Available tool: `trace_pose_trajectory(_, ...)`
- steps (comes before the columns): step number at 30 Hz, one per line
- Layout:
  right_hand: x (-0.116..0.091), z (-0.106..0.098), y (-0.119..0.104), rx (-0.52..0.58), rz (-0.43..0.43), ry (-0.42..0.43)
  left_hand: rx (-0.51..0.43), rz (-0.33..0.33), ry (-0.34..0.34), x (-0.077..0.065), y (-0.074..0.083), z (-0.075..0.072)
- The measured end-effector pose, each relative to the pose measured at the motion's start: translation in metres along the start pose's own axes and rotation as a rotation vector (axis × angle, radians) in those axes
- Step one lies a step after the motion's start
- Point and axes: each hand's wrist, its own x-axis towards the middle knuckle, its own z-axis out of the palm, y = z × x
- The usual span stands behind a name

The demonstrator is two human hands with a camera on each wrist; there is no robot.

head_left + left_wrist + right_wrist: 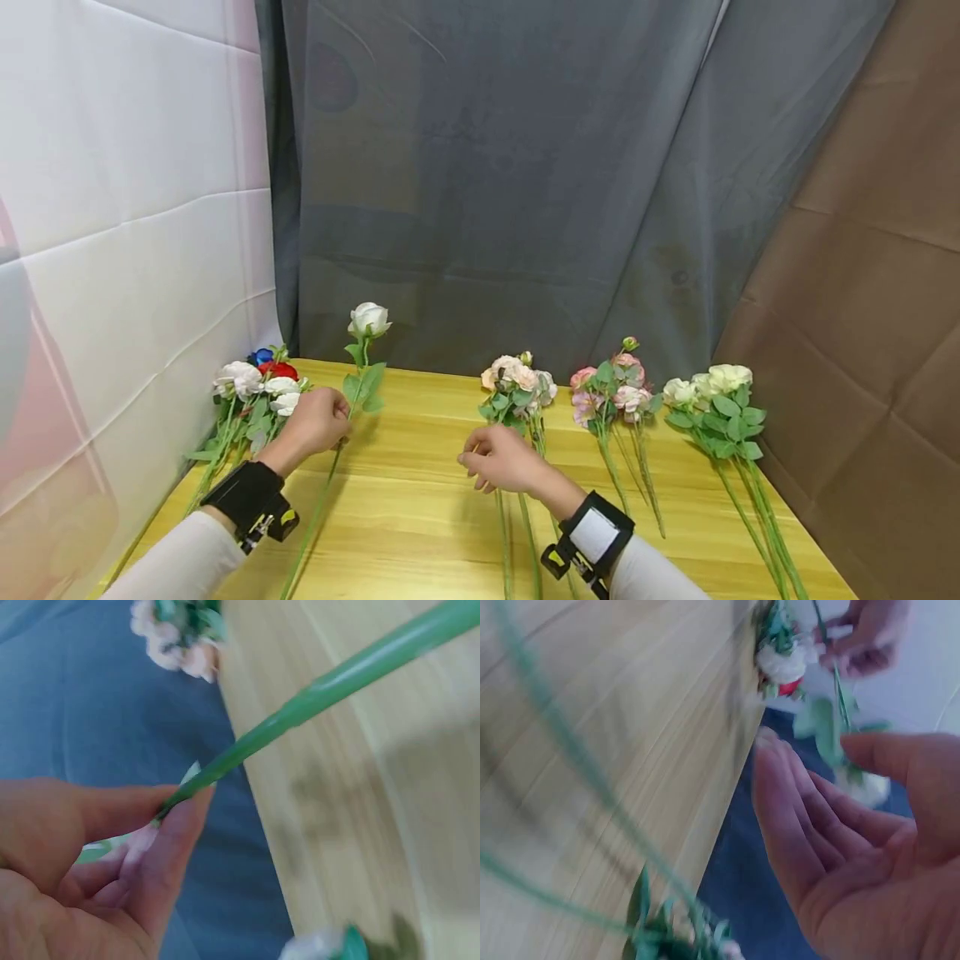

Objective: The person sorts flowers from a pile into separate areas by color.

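My left hand [318, 421] pinches the green stem of a white rose [370, 320] between thumb and forefinger. The rose stands nearly upright, its bloom above the hand and its long stem [300, 705] slanting down over the table toward me. In the right wrist view its leaves [826, 727] show beyond my fingers. My right hand [501, 458] is over the table with relaxed, slightly bent fingers and nothing between them; thumb and fingers stand apart in the right wrist view. Right by it lie peach and cream flowers [514, 375], their stems running beneath the hand.
At the left lies a bunch with white, red and blue flowers [238, 379]. Pink flowers [630, 400] and pale cream roses [723, 380] lie to the right on the wooden table [405, 500]. A grey curtain [480, 183] hangs behind; white and brown cloths flank the sides.
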Motion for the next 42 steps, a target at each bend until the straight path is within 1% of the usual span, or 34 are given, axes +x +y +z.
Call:
trace_pose_trajectory(3, 0.011, 0.014, -0.012, 0.098, 0.012, -0.078, -0.054, 0.007, 0.062, 0.008, 0.013, 0.009)
trace_pose_trajectory(5, 0.018, 0.025, -0.019, 0.168, 0.034, -0.114, -0.089, -0.001, 0.096, 0.014, 0.02, 0.018)
trace_pose_trajectory(8, 0.026, 0.04, -0.027, 0.278, 0.081, -0.142, -0.161, -0.018, 0.133, 0.022, 0.033, 0.034)
trace_pose_trajectory(11, 0.031, 0.051, -0.027, 0.373, 0.121, -0.159, -0.212, -0.028, 0.165, 0.031, 0.046, 0.05)
trace_pose_trajectory(13, 0.033, 0.057, -0.026, 0.418, 0.136, -0.151, -0.236, -0.027, 0.184, 0.034, 0.055, 0.056)
trace_pose_trajectory(15, 0.034, 0.061, -0.024, 0.43, 0.139, -0.119, -0.257, -0.026, 0.202, 0.036, 0.061, 0.061)
trace_pose_trajectory(18, 0.033, 0.064, -0.023, 0.413, 0.134, -0.045, -0.297, -0.013, 0.212, 0.038, 0.068, 0.066)
trace_pose_trajectory(20, 0.031, 0.064, -0.024, 0.387, 0.128, -0.022, -0.335, -0.002, 0.195, 0.036, 0.069, 0.069)
trace_pose_trajectory(22, 0.029, 0.061, -0.024, 0.369, 0.127, -0.023, -0.385, 0.004, 0.151, 0.034, 0.067, 0.071)
trace_pose_trajectory(25, 0.026, 0.054, -0.021, 0.357, 0.13, -0.038, -0.443, 0.008, 0.04, 0.029, 0.064, 0.072)
trace_pose_trajectory(27, 0.024, 0.049, -0.017, 0.363, 0.134, -0.044, -0.434, 0.02, -0.033, 0.026, 0.061, 0.071)
trace_pose_trajectory(29, 0.021, 0.044, -0.012, 0.368, 0.139, -0.053, -0.39, 0.038, -0.09, 0.021, 0.055, 0.069)
trace_pose_trajectory(30, 0.02, 0.042, -0.009, 0.37, 0.141, -0.054, -0.358, 0.045, -0.106, 0.019, 0.051, 0.068)
trace_pose_trajectory(32, 0.017, 0.039, -0.004, 0.364, 0.145, -0.053, -0.269, 0.056, -0.108, 0.013, 0.042, 0.064)
trace_pose_trajectory(36, 0.011, 0.034, 0.006, 0.329, 0.165, -0.034, -0.114, 0.037, -0.089, 0.003, 0.019, 0.048)
trace_pose_trajectory(40, 0.006, 0.033, 0.012, 0.3, 0.188, -0.027, -0.032, 0.024, -0.066, -0.009, -0.004, 0.029)
trace_pose_trajectory(42, 0.005, 0.034, 0.014, 0.286, 0.197, -0.026, 0.013, 0.035, -0.043, -0.014, -0.017, 0.02)
